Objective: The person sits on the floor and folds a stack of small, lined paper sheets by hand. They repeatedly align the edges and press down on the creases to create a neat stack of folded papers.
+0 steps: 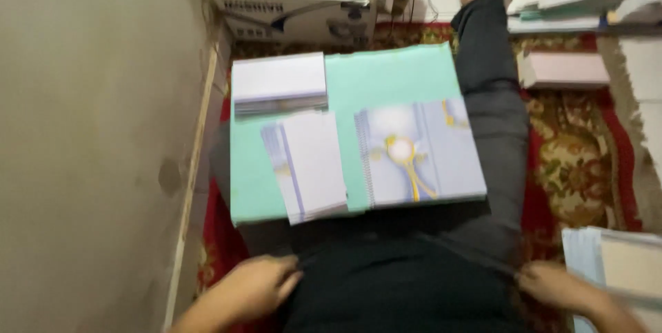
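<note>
Black garment fabric (400, 285) covers the person's lap at the bottom of the view, and both hands grip it at its edges. Left hand (252, 285) has its fingers (286, 267) curled narrow, pinching the cloth's left side. Right hand (552, 285) does likewise on the right side, fingers closed on a fold. Just beyond the fabric, resting over the legs, lies a flat mint-green board (386, 74). On it sit 3 stacks: a pale lilac spiral-bound notebook pile with a yellow motif (420, 154), a smaller tilted pile of white-and-lilac covers (310, 164), and a white paper stack (279, 81). A red patterned carpet (572, 154) lies beneath.
</note>
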